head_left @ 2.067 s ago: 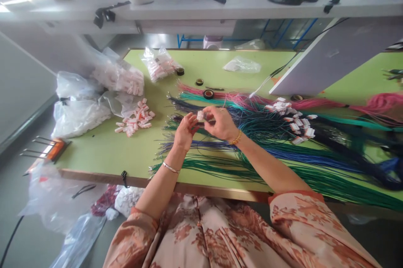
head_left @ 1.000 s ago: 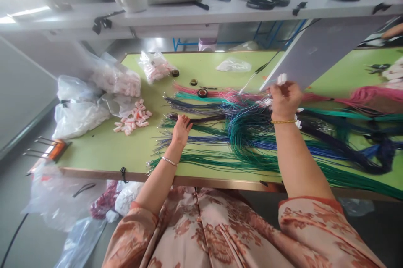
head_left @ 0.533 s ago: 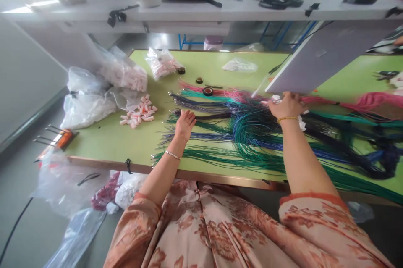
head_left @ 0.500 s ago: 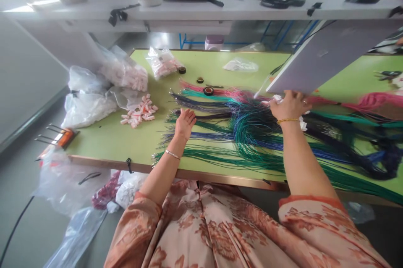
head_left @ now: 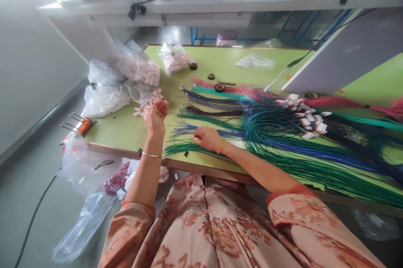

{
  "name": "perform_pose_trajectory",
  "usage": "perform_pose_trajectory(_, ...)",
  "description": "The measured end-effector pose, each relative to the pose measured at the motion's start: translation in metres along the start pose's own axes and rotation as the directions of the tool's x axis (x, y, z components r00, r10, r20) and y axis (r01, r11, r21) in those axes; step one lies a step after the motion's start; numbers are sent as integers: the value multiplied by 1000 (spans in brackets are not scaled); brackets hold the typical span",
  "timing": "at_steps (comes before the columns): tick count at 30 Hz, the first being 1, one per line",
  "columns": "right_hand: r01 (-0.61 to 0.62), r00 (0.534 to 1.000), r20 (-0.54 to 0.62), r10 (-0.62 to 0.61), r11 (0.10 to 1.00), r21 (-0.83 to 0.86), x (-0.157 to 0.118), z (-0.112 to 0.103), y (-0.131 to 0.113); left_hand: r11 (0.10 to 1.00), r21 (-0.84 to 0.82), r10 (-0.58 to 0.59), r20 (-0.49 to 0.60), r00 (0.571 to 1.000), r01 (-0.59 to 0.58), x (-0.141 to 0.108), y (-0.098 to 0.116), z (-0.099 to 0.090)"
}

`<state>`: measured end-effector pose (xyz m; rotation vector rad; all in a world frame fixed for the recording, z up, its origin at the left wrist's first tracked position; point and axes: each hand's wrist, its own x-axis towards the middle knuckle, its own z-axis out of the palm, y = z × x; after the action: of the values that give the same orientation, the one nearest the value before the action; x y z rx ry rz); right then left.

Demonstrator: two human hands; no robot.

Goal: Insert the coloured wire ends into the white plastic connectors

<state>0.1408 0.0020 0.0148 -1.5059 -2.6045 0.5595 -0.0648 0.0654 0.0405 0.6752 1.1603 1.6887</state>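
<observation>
My left hand is at the right edge of a pile of small white-and-orange plastic connectors. Its fingers are curled in, and whatever they hold is too small to make out. Above the ends of the blue wires and green wires is my right hand, with its fingers closed; I cannot see what is in them. Farther right, a cluster of white connectors lies on the bundled wires, their wires curving back to the left.
Bags of connectors stand at the back left, near an orange block with metal prongs. Tape rolls lie behind the wires. A white shelf spans the table, with an upright panel at right.
My right hand has left the connector cluster and moved left to the blue and green wire ends. My left hand has moved left to the connector pile, its fingers now curled. The view has shifted.
</observation>
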Motion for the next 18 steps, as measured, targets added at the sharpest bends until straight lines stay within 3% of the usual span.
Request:
perform_pose_trajectory(5,77,997,19,-76,991,-108,6,2,-10,973,223,103,-183,978,-61,23,6,-60)
perform_pose_trajectory(8,68,998,21,-67,997,-48,5,1,-12,883,468,168,-228,959,-43,31,5,-88)
perform_pose_trajectory(12,47,999,-2,-47,992,119,7,-2,-11,574,811,311,-93,946,-109,41,0,-108)
perform_pose_trajectory(15,42,998,-51,-33,982,182,8,-5,-9,335,921,288,99,952,-197,46,-4,-112)
perform_pose_trajectory(18,65,995,-92,-38,948,311,8,-8,-6,201,945,235,208,950,-257,46,-6,-109)
